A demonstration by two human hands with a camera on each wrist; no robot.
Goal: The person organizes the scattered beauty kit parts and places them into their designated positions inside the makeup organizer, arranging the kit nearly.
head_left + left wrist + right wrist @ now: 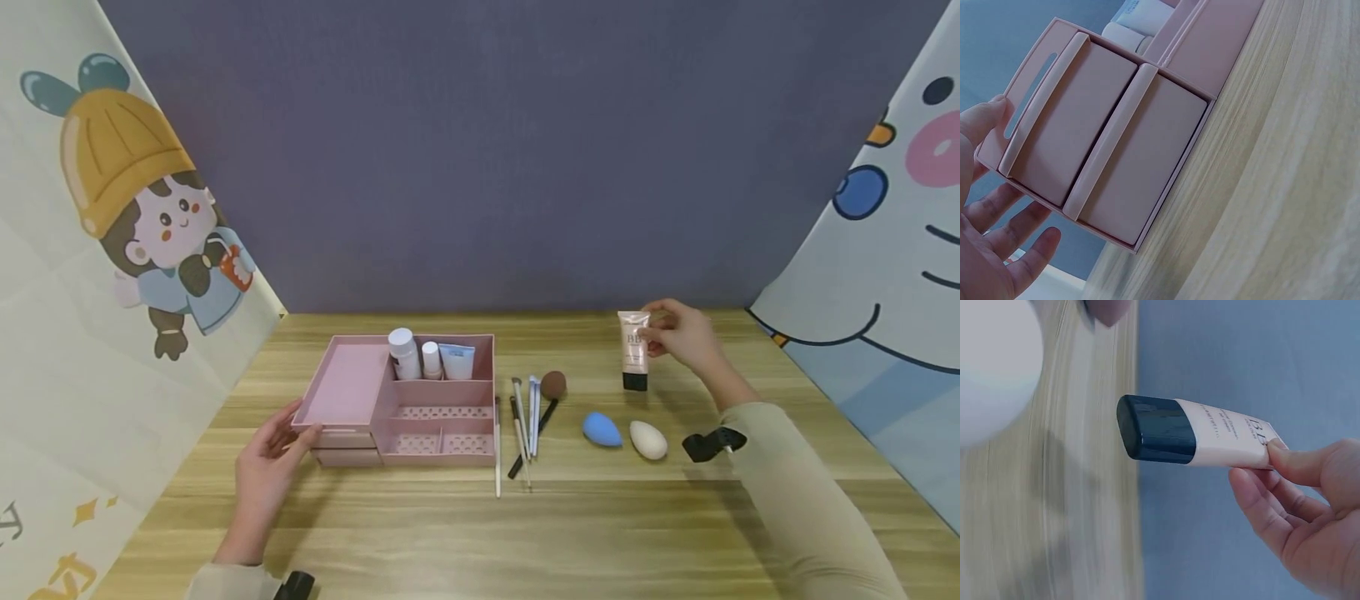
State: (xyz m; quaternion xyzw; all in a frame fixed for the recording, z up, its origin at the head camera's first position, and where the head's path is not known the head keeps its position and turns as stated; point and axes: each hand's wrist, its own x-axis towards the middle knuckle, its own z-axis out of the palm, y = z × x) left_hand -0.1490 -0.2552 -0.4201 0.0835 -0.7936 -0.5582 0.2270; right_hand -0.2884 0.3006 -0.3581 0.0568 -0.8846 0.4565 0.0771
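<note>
Up off the table at the back right, my right hand [684, 335] pinches a pale pink BB cream tube [634, 343] between thumb and fingers. The tube's black cap [1157, 430] points down, clear of the tabletop. My left hand [268, 458] holds the front left corner of a pink desktop organizer [348, 379]. Its thumb [988, 115] lies on the front edge and the other fingers are along the side. In the organizer's back compartment stand a white bottle [405, 354], a small white-capped bottle [431, 360] and a light blue tube [457, 361].
Right of the organizer lie several makeup brushes, among them a fluffy brown one [553, 385]. Farther right are a blue makeup sponge [602, 429] and a cream-white sponge [648, 440]. A dark panel [510, 167] stands behind the wooden table [450, 542].
</note>
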